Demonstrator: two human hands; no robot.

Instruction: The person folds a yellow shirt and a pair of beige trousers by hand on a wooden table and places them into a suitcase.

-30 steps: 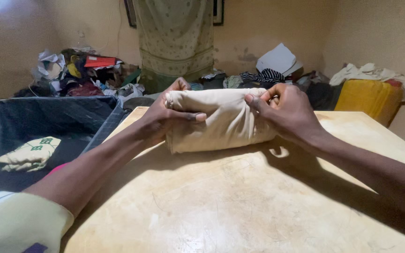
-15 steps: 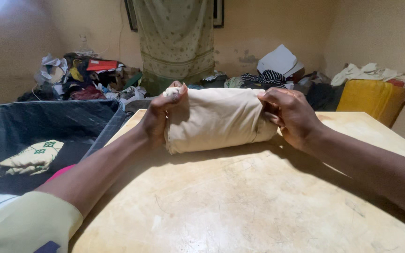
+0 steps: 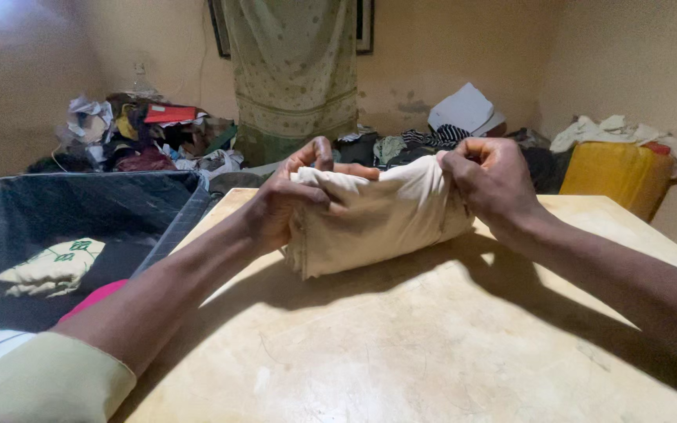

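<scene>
A rolled beige cloth bundle point(image 3: 385, 219) rests on the far part of a pale wooden table point(image 3: 432, 345). My left hand point(image 3: 287, 200) grips the bundle's left end, fingers curled over its top. At the right end my right hand point(image 3: 491, 184) pinches the fabric, knuckles up. Both forearms reach in from the bottom corners; a pale yellow sleeve covers my left upper arm.
An open dark suitcase point(image 3: 111, 211) stands left of the table with a folded patterned cloth point(image 3: 52, 266) and something pink inside. Piles of clothes point(image 3: 143, 133) lie along the back wall by a hanging curtain point(image 3: 295, 70). A yellow container point(image 3: 617, 168) stands at the right.
Both hands shifted their hold on the bundle's ends, the left fingers moving over the top. The bundle looks tighter and tilted, its right end higher.
</scene>
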